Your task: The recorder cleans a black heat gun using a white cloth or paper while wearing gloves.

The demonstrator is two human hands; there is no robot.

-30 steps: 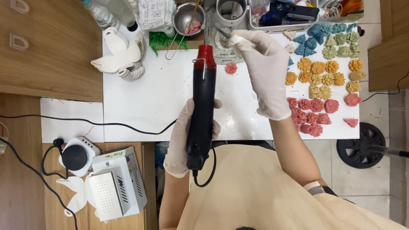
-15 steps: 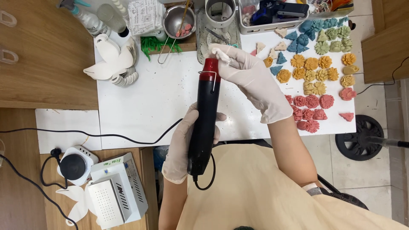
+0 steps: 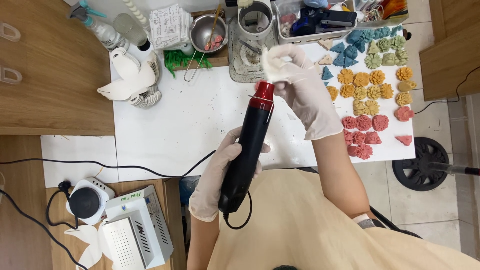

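Left hand (image 3: pixel 220 175) is wrapped tight around the black heat gun (image 3: pixel 247 150), red nozzle pointing up over the white table (image 3: pixel 175 120). Right hand (image 3: pixel 305 95) pinches a white wad (image 3: pixel 275 65) right at the nozzle tip, just beside the colored flowers (image 3: pixel 367 92).

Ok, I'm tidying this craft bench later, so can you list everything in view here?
heat gun: one, black with red tip, held over the white table
white wad: one, at the gun's tip
flower pieces: many, blue, green, orange and pink, in rows at the table's right
metal bowl: one, silver, top centre
metal cup: one, beside the bowl
spray bottle: one, clear, top left
paper cutouts: a stack, white, table's left edge
tray: one, with tools, top right
white machine: one, lower left
left hand: white glove, gripping the gun
right hand: white glove, holding the wad
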